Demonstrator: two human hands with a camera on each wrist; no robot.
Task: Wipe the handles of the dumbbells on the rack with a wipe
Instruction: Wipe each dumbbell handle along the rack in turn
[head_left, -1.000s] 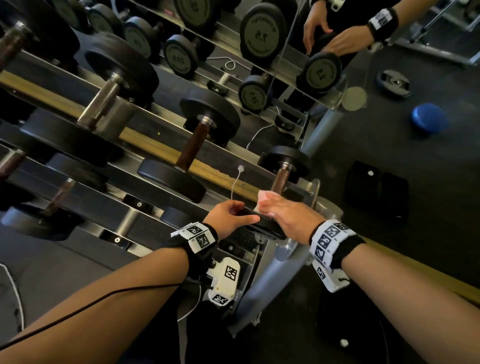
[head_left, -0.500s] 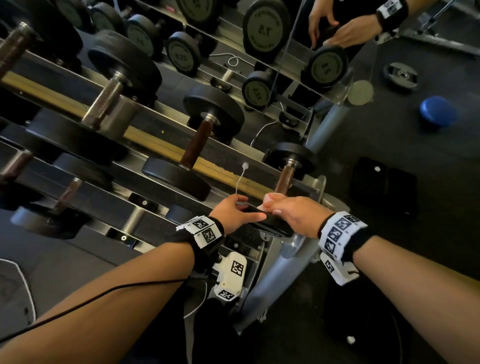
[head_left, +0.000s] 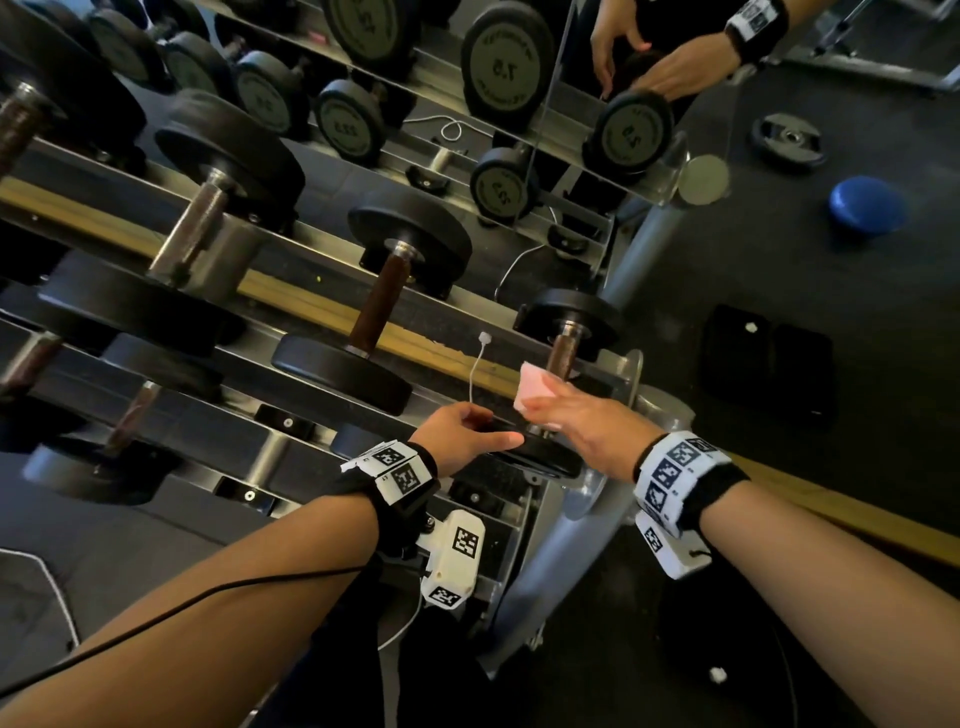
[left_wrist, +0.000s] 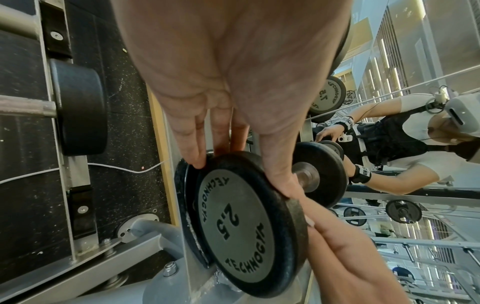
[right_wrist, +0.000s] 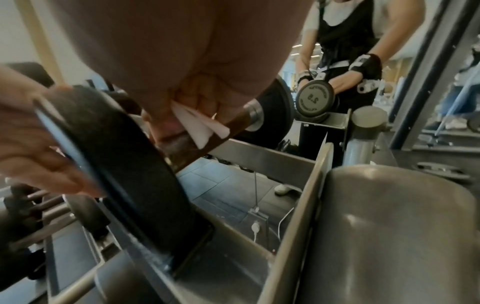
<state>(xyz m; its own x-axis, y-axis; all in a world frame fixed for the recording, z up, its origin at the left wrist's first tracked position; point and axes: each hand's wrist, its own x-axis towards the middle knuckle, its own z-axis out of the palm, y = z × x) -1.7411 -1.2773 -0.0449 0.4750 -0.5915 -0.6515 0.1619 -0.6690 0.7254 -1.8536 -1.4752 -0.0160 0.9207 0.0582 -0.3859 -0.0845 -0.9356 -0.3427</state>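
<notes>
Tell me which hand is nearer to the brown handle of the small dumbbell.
Right. The right hand holds the wipe against the brown handle. The left hand grips the near weight plate, beside the handle, not on it.

We are in a gym: a rack (head_left: 311, 312) of dumbbells (head_left: 374, 312), a wall mirror (head_left: 519, 78), weight plates (head_left: 789, 139) on rubber flooring (head_left: 779, 270).

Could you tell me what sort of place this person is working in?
Most likely a gym's free-weights area: dumbbells sit in rows on a metal rack, a wall mirror behind reflects them, and a loose weight plate lies on the dark floor.
</notes>
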